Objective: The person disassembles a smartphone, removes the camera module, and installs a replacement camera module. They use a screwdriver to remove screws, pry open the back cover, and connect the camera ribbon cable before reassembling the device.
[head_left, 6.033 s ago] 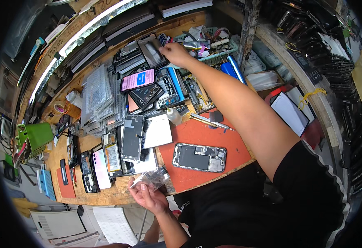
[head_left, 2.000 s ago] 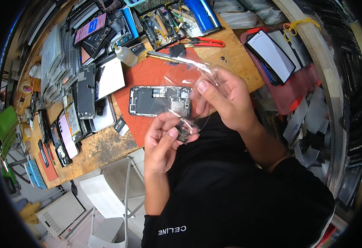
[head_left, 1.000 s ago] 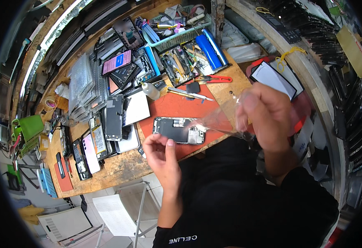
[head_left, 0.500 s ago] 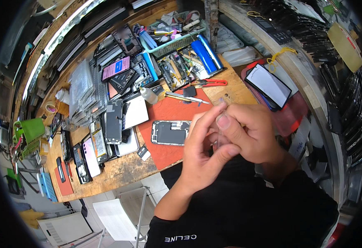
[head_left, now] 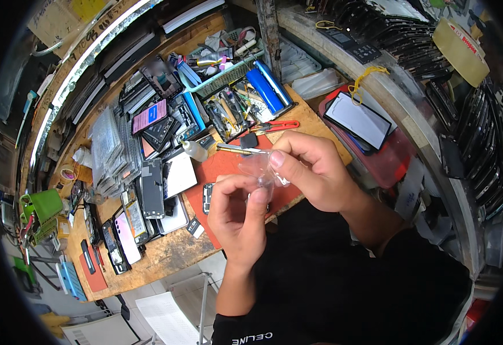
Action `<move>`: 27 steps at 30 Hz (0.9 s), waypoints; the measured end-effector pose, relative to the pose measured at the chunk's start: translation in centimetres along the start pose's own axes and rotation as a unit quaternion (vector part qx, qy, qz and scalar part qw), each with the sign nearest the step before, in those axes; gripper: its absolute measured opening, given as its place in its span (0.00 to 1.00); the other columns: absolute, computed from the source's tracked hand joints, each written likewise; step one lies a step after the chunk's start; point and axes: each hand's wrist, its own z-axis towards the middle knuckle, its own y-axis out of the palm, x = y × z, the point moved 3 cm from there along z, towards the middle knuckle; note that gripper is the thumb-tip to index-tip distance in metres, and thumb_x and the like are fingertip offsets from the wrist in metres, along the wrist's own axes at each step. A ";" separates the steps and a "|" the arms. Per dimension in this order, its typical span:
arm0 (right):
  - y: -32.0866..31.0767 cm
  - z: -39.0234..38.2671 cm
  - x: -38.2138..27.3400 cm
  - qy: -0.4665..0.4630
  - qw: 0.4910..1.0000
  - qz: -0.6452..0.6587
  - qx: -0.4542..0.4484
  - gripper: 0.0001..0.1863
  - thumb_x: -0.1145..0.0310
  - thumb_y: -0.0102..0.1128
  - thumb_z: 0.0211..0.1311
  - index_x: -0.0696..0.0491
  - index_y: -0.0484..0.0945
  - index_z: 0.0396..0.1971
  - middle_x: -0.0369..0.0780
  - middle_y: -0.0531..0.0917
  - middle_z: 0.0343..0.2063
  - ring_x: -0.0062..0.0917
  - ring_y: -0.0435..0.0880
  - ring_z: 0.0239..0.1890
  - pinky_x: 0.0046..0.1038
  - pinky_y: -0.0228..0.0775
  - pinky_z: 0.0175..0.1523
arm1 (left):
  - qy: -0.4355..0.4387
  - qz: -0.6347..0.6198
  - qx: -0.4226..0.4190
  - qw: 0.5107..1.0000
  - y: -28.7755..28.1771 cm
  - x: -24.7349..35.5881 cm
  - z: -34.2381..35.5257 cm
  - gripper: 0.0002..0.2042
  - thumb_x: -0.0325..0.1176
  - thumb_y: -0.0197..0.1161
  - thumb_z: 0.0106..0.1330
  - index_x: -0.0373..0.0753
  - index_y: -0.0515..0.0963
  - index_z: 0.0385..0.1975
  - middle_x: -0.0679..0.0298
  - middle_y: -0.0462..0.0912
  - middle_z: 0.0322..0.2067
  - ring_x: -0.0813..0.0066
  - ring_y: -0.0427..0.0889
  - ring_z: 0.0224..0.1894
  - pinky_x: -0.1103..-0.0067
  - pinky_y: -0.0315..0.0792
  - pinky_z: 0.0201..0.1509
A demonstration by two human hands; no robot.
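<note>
My left hand (head_left: 237, 215) and my right hand (head_left: 311, 172) both pinch a crumpled clear plastic bag (head_left: 253, 167) above the orange-red mat (head_left: 208, 171); whatever is inside is too small to make out. An opened phone (head_left: 207, 198) lies on the mat, mostly hidden behind my left hand. Just beyond my hands are a white dropper bottle (head_left: 195, 150), a brass-coloured screwdriver (head_left: 229, 148), a small black square piece (head_left: 248, 141) and red-handled pliers (head_left: 283, 125).
Stacked phone parts (head_left: 165, 129) and bubble-wrapped items (head_left: 105, 149) crowd the wooden bench (head_left: 159, 259). At the back are a mint basket (head_left: 228, 75) and a tool tray (head_left: 222, 115). Right are phone panels (head_left: 357, 121) and a ledge (head_left: 412, 115). A white chair (head_left: 165, 316) stands below.
My right hand has left the back pile and joined my left at the bag. Most recently my hands have parted slightly, exposing more bag, and now cover much of the phone.
</note>
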 end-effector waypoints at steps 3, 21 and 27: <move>0.6 -0.3 -0.5 -0.034 0.998 -0.048 -0.012 0.14 0.67 0.64 0.81 0.60 0.79 0.33 0.33 0.80 0.25 0.15 0.74 0.27 0.27 0.67 0.31 | -0.060 -0.089 -0.028 0.994 -0.1 -0.1 0.6 0.09 0.28 0.65 0.81 0.31 0.80 0.53 0.63 0.84 0.44 0.80 0.83 0.44 0.78 0.77 0.54; -1.9 0.3 -1.0 -0.036 0.991 -0.105 0.069 0.15 0.72 0.62 0.78 0.59 0.75 0.27 0.31 0.72 0.21 0.11 0.67 0.27 0.25 0.62 0.32 | 0.099 0.470 -0.109 0.870 -0.7 4.9 2.4 0.18 0.11 0.62 0.57 0.36 0.90 0.43 0.58 0.73 0.39 0.66 0.77 0.38 0.75 0.72 0.43; 0.5 1.7 -0.4 -0.069 0.994 -0.078 -0.019 0.16 0.70 0.64 0.77 0.59 0.74 0.27 0.32 0.71 0.21 0.13 0.68 0.26 0.27 0.61 0.31 | 0.135 0.450 -0.221 0.854 -0.5 3.6 5.3 0.10 0.33 0.64 0.72 0.36 0.90 0.38 0.44 0.82 0.55 0.45 0.81 0.59 0.57 0.75 0.60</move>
